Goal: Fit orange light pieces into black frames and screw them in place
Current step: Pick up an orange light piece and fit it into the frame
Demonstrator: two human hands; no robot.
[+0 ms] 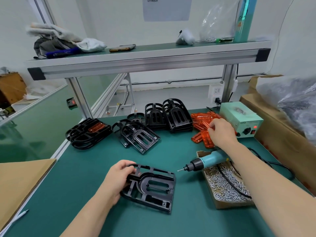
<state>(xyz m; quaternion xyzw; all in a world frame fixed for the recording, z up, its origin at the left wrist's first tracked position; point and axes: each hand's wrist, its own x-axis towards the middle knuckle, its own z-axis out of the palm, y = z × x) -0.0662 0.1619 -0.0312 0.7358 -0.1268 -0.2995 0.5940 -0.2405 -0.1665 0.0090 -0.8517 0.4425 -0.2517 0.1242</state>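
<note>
A black frame lies flat on the green mat near me, and my left hand grips its left edge. My right hand reaches over the pile of orange light pieces at the right back; its fingers are curled down onto one piece, and the grip itself is hidden. Several empty black frames stand and lie behind. A stack at the left has an orange piece fitted in its top frame. The teal electric screwdriver rests on the box of screws.
A pale green power unit with a red lamp stands at the right back. Cardboard boxes line the right edge, and a cardboard sheet lies at the left. An aluminium shelf spans overhead. The screwdriver's cable runs across the screw box.
</note>
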